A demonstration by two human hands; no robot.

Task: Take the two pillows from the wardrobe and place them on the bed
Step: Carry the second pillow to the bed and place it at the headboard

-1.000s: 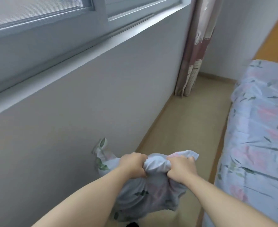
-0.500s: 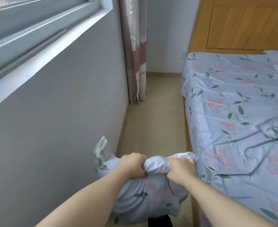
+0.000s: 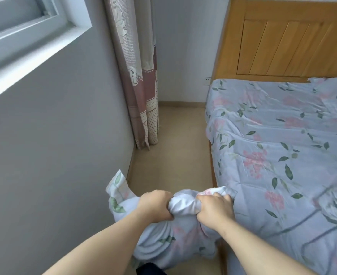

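Observation:
A pale blue pillow [image 3: 169,243] with pink flowers and green leaves hangs in front of me, bunched at its top edge. My left hand [image 3: 155,205] grips the gathered fabric on the left, and my right hand [image 3: 215,207] grips it just beside, on the right. The pillow hangs over the strip of floor, its right corner near the bed's left edge. The bed [image 3: 282,155] fills the right side, covered in matching floral bedding, with a wooden headboard [image 3: 282,46] at its far end. I see only this one pillow; no wardrobe is in view.
A grey wall [image 3: 54,145] with a window sill [image 3: 34,48] runs along my left. A patterned curtain [image 3: 139,86] hangs in the far corner. A narrow beige floor strip [image 3: 173,145] lies between wall and bed. A wall socket [image 3: 208,80] sits beside the headboard.
The view has swung right, from the wall under the window toward the bed and headboard. Both hands keep the same grip on the pillow, which now hangs closer to the bed's edge.

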